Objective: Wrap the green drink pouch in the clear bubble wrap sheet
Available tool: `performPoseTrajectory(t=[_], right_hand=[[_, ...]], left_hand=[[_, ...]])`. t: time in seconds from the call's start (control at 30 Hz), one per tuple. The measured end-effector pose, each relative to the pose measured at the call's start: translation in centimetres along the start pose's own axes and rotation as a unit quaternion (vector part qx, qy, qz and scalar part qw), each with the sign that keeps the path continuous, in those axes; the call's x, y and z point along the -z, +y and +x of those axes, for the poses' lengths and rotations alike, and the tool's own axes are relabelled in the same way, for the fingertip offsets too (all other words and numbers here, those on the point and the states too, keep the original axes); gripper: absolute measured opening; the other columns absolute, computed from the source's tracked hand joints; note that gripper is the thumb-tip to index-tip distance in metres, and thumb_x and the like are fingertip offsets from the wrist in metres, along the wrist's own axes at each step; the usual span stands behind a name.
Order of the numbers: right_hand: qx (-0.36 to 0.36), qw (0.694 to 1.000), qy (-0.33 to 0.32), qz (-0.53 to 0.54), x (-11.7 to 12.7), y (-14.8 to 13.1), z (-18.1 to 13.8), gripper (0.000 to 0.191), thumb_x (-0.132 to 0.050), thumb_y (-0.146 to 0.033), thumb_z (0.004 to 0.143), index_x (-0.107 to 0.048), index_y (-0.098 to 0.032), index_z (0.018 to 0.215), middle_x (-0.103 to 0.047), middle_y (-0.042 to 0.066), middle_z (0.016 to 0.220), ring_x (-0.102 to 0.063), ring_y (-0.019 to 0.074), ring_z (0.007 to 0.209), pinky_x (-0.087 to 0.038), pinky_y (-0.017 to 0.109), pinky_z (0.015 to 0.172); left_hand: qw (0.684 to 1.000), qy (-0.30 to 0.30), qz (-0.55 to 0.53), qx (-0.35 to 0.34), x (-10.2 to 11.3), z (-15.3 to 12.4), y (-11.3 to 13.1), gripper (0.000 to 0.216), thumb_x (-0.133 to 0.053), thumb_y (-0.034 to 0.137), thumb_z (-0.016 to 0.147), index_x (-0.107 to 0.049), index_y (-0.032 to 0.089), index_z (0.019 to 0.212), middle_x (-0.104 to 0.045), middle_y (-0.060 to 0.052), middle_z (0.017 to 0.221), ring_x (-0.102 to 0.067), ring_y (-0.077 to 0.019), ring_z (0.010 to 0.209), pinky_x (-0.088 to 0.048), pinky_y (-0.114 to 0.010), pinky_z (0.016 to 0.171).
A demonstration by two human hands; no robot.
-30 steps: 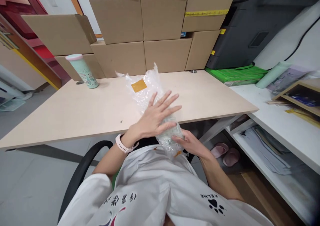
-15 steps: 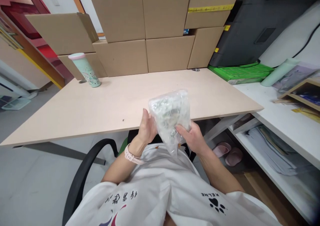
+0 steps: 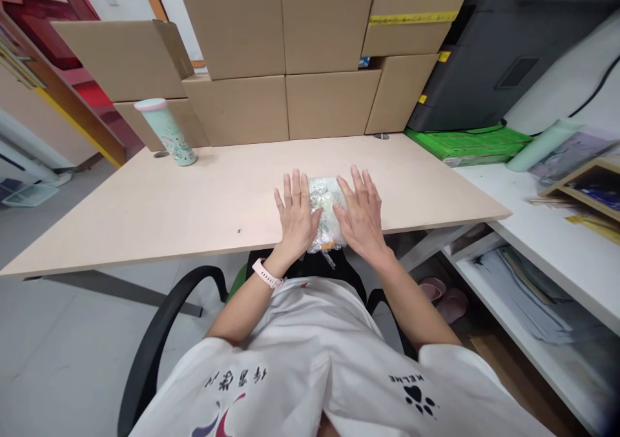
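Observation:
A bubble-wrapped package (image 3: pixel 326 199) with pale green and white showing through lies at the front edge of the wooden desk (image 3: pixel 232 192). Its lower end hangs slightly over the edge, where an orange patch shows. My left hand (image 3: pixel 296 214) rests flat along its left side, fingers stretched, thumb on the wrap. On the right side my right hand (image 3: pixel 361 214) lies flat with fingers spread, its thumb also touching the wrap. Neither hand grips it. A pink band (image 3: pixel 267 274) circles my left wrist.
Stacked cardboard boxes (image 3: pixel 237 108) line the back of the desk. A mint tumbler with pink lid (image 3: pixel 169 133) stands at the back left. To the right are a green pack (image 3: pixel 469 143), a dark grey case (image 3: pixel 513 50) and a white shelf (image 3: pixel 557 224). A chair armrest (image 3: pixel 155 334) is at lower left.
The package has gone from being held up in my right hand to lying on the desk edge. My right hand has let go, and both hands now lie flat beside and on it.

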State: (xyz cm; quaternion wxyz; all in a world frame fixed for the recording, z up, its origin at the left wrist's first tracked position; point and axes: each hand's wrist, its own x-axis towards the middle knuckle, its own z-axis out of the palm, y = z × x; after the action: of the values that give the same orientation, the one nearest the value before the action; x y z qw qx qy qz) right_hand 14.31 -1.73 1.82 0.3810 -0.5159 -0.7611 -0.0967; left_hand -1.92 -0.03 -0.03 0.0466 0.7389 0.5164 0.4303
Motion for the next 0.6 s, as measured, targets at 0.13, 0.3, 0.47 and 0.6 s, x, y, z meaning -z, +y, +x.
performPoseTrajectory(t=[0.13,0.3,0.47,0.6], right_hand=[[0.016,0.998,-0.06,0.025,-1.6,0.9,2.6,0.053,-0.029,-0.042,0.104,-0.035,-0.027,0.155,-0.015,-0.001,0.166,-0.005,0.0264,0.156,-0.013,0.061,0.125],[-0.025,0.969,-0.198,0.143,-4.7,3.0,3.7,0.055,-0.028,-0.05,0.101,-0.036,-0.035,0.154,-0.023,-0.009,0.163,-0.012,0.0224,0.155,-0.019,0.059,0.125],[-0.046,0.958,-0.213,0.185,-5.1,3.6,3.6,0.058,-0.028,-0.058,0.098,-0.037,-0.039,0.152,-0.024,-0.013,0.161,-0.013,0.0192,0.155,-0.017,0.055,0.127],[-0.061,0.954,-0.222,0.19,-5.0,3.3,3.7,0.06,-0.028,-0.061,0.097,-0.036,-0.04,0.153,-0.022,-0.015,0.161,-0.011,0.0188,0.155,-0.014,0.055,0.127]], left_hand=[[0.993,-0.083,0.068,-0.048,-0.6,0.1,-0.2,0.079,-0.054,0.039,0.093,-0.014,0.021,0.16,-0.011,-0.011,0.167,-0.002,-0.0312,0.157,0.012,-0.063,0.123],[0.99,-0.128,0.054,-0.033,-1.1,0.6,-1.1,0.079,-0.06,0.04,0.088,-0.025,0.025,0.158,-0.023,-0.01,0.165,-0.018,-0.0326,0.155,0.004,-0.064,0.124],[0.988,-0.15,0.03,-0.012,-1.1,1.0,-1.0,0.079,-0.06,0.04,0.086,-0.027,0.026,0.157,-0.023,-0.009,0.165,-0.018,-0.0331,0.155,-0.008,-0.065,0.124],[0.989,-0.148,0.002,-0.001,-1.5,0.8,-1.1,0.081,-0.06,0.042,0.085,-0.027,0.025,0.157,-0.02,-0.008,0.166,-0.014,-0.0314,0.156,-0.017,-0.061,0.125]])
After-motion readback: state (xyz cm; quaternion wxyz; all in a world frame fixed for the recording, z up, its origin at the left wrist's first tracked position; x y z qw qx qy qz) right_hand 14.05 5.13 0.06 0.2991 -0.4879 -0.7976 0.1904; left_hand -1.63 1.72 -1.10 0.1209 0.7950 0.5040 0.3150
